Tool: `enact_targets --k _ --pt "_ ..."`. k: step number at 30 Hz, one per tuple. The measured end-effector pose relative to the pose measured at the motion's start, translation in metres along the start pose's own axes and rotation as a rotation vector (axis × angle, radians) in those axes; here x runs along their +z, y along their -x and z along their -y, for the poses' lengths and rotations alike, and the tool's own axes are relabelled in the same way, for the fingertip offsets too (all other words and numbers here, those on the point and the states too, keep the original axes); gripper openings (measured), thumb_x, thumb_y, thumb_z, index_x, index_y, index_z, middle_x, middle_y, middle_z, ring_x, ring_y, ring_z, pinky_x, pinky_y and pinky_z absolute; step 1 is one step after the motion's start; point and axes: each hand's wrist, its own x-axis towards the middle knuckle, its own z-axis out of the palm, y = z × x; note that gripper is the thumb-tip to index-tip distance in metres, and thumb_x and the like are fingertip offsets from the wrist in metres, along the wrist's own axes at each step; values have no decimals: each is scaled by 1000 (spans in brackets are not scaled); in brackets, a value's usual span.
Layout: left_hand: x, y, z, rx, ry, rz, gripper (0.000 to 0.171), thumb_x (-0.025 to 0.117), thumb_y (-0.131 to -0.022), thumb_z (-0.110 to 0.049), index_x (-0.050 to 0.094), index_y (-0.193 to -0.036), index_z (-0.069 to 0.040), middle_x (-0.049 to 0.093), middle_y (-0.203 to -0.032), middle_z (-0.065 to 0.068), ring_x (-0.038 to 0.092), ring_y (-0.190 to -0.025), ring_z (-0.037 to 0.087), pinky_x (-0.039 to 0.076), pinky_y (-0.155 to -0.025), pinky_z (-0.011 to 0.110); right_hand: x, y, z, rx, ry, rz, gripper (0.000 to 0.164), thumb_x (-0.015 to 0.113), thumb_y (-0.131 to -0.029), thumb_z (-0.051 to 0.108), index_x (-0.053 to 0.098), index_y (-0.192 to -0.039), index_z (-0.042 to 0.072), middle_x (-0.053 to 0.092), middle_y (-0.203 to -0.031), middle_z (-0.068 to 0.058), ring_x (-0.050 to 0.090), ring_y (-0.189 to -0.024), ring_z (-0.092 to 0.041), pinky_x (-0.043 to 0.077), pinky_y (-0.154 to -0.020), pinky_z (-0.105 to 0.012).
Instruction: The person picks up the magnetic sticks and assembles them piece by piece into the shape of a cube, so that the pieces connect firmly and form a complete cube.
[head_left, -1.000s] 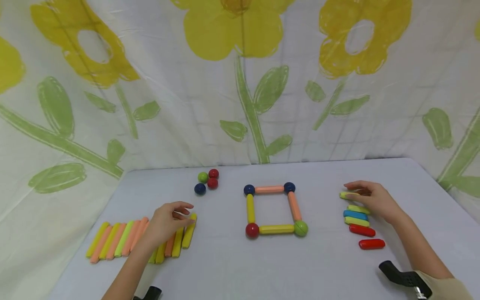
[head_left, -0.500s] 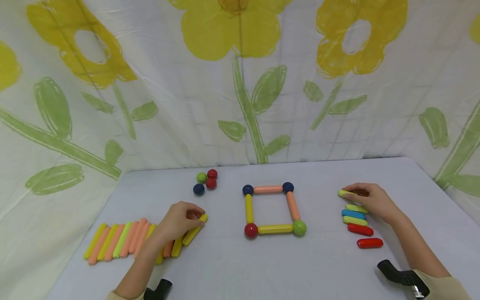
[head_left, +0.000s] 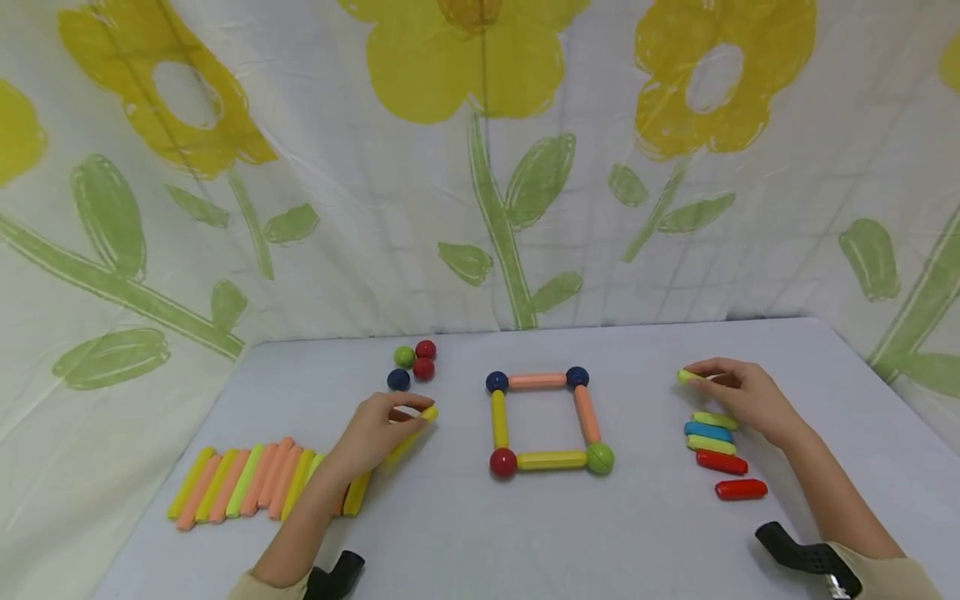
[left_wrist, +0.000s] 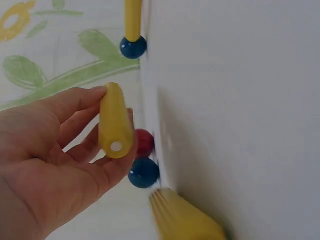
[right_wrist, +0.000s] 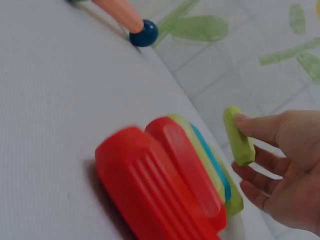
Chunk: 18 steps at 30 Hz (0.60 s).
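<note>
My left hand (head_left: pixel 372 435) pinches a yellow magnetic rod (left_wrist: pixel 115 120) between thumb and fingers, raised above the table; a white dot marks its near end in the left wrist view. On the right, my right hand (head_left: pixel 746 398) pinches a short yellow-green magnetic rod (right_wrist: pixel 239 137), held up over the short rods. Between the hands lies a square of rods and balls: two yellow rods (head_left: pixel 552 460), two salmon rods (head_left: pixel 587 414), two dark blue balls (head_left: pixel 577 377), a red ball (head_left: pixel 503 462) and a green ball (head_left: pixel 600 457).
Long rods (head_left: pixel 247 481) in yellow, salmon and green lie in a row at left, partly behind my left forearm. Loose balls (head_left: pixel 423 369) sit at the back. Short red rods (head_left: pixel 741 489), green ones and a blue rod (head_left: pixel 708 432) lie at right. A flowered cloth (head_left: pixel 360 250) hangs behind.
My left hand has drawn the yellow rod out of the row and lifted it toward the right and back. My right hand has raised the short green rod slightly.
</note>
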Motion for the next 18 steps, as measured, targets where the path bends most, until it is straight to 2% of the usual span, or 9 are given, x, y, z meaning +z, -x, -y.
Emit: enact_targets --k 4,6,9,14,18 --pt "3 -10 -18 67 76 -22 31 66 -104 -11 71 -133 -1 71 -130 17 70 -103 32 60 -83 27 1 -5 23 -45 -22 -8 40 64 -108 29 67 -135 0 67 -133 -24 65 -111 -37 52 -81 -18" --pt "7 -16 -29 119 133 -4 33 63 -106 -11 68 -136 1 70 -130 19 70 -101 36 60 -81 25 2 -7 39 -70 -41 -1 40 63 -108 30 67 -135 1 66 -134 -23 67 -111 -38 54 -85 -23" --pt "14 -24 -47 172 207 29 34 61 -107 -11 66 -139 2 71 -129 20 69 -93 36 61 -78 28 5 -9 65 -116 -72 12 38 63 -108 29 67 -135 2 67 -132 -20 69 -105 -34 56 -87 -30" --pt "30 -31 -73 178 268 10 29 66 -105 -14 74 -130 -2 76 -116 16 68 -81 31 59 -72 32 14 -12 106 -201 -149 25 33 64 -108 24 67 -134 3 69 -126 -16 68 -93 -20 56 -82 -27" --pt "41 -31 -83 129 313 -29 22 72 -101 -15 79 -120 -6 77 -104 10 69 -82 24 59 -77 33 24 -11 129 -242 -203 43 30 65 -107 21 68 -132 4 68 -121 -15 65 -84 -18 54 -73 -27"
